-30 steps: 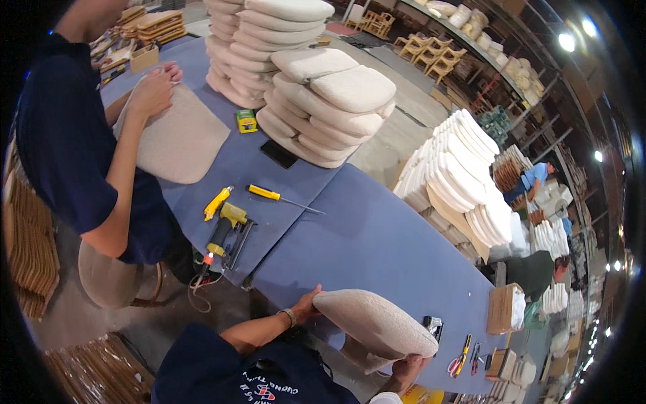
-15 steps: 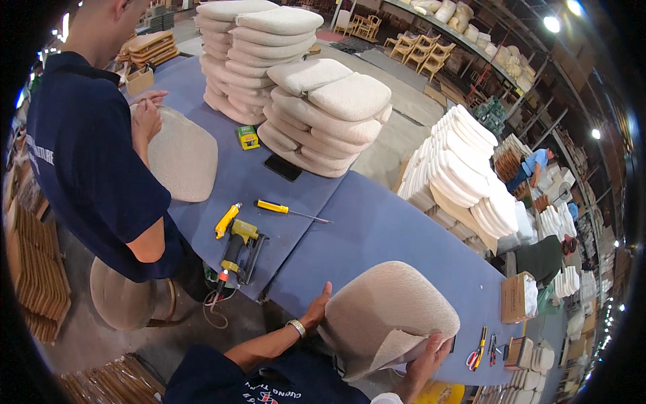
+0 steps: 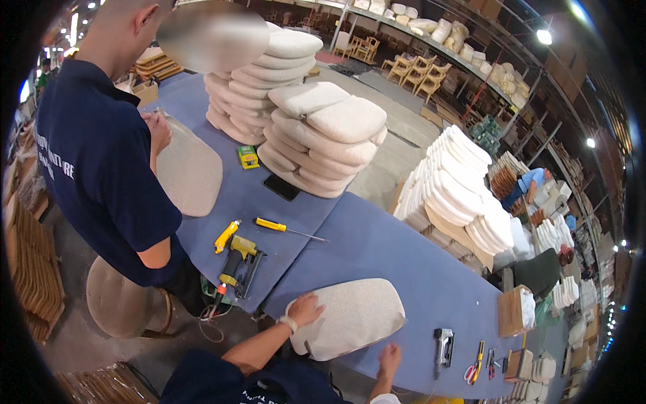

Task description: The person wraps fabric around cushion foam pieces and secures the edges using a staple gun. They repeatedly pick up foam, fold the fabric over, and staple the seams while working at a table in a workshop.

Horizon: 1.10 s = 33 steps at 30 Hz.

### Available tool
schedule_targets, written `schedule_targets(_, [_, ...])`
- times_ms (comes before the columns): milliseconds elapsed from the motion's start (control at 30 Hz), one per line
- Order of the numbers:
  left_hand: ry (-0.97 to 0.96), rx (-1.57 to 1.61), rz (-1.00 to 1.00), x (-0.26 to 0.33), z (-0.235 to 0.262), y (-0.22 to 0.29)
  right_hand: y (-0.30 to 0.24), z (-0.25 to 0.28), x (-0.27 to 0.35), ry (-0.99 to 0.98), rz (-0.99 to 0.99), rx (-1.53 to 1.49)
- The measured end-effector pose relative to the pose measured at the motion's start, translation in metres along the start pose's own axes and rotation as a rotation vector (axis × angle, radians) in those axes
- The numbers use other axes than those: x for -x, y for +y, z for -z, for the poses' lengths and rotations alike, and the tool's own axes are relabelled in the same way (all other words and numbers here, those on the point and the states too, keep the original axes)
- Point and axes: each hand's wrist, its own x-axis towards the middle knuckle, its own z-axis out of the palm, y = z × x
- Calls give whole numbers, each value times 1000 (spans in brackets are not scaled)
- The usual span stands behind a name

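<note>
A beige fabric seat cushion point(image 3: 356, 316) lies flat at the near edge of the blue-covered table. My left hand point(image 3: 306, 310) rests on its left end with the fingers stretched out over the fabric. Just off the cushion's near right corner is my right hand point(image 3: 387, 361), empty, its fingers loosely bent and not touching the cushion. A silver-and-black staple gun point(image 3: 443, 349) lies to the right of that hand. Left of the cushion are a yellow-and-black staple gun point(image 3: 239, 264) with a hose and a yellow-handled screwdriver point(image 3: 272, 225).
At the left a co-worker point(image 3: 108, 161) holds the edge of another seat cushion point(image 3: 192, 172). Stacked cushions point(image 3: 323, 135) and a black phone point(image 3: 281, 187) sit farther back. Red-handled scissors point(image 3: 470, 373), a yellow cutter point(image 3: 478, 360), pliers point(image 3: 491, 363) and a cardboard box point(image 3: 515, 313) are at the right.
The cushion, held up and tilted with a loose fabric flap showing, now lies flat on the table. My right hand has let go of it. The silver-and-black staple gun has come into sight.
</note>
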Motion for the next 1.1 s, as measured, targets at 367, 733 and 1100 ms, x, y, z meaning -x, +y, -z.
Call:
schedule_targets(367, [-62, 945, -649, 43, 244, 217, 30, -10, 129, -482, 69, 448])
schedule_targets(733, [50, 1275, -1357, 70, 260, 309, 105, 99, -67, -61, 464, 714])
schedule_targets(1100, [61, 800, -1187, 57, 199, 369, 76, 215, -129, -33, 347, 1292])
